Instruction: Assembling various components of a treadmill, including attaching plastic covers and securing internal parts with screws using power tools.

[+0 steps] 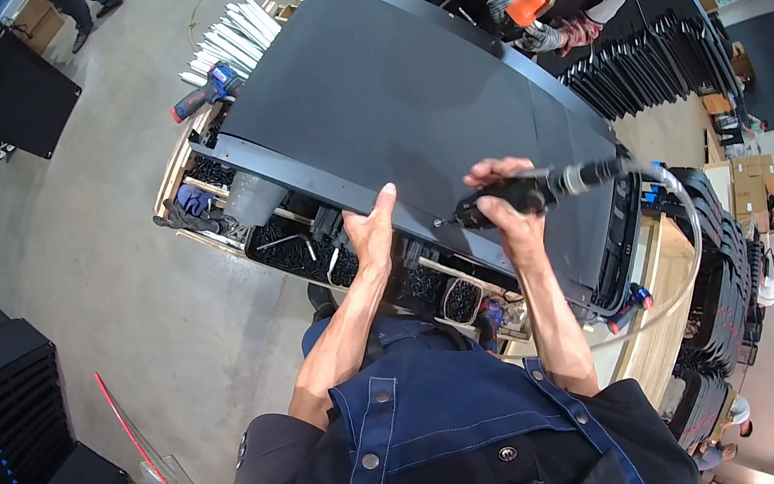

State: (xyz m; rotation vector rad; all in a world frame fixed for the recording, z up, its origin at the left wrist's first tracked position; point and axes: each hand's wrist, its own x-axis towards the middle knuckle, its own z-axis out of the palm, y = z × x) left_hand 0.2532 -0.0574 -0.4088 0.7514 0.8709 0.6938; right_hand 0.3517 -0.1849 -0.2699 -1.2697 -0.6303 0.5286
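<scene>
A large dark grey panel point(403, 87) with a raised metal edge rail point(284, 169) lies across the bench in front of me. My left hand point(374, 236) grips the near rail, thumb on top and other fingers partly hidden below. In my right hand point(512, 212) is a black air tool point(551, 188), its narrow tip close to that same rail. Whether the tip touches the metal, I cannot tell. From the tool's rear a clear hose point(693, 224) curves down to the right. The tool's back end is slightly blurred.
Wooden trays of black screws point(285, 248) run under the near rail. A cordless driver point(209, 90) lies by white strips point(238, 37) at the far left corner. Across the panel, a gloved co-worker point(530, 27) handles an orange tool point(536, 0). Black stacked parts point(11, 393) stand at left.
</scene>
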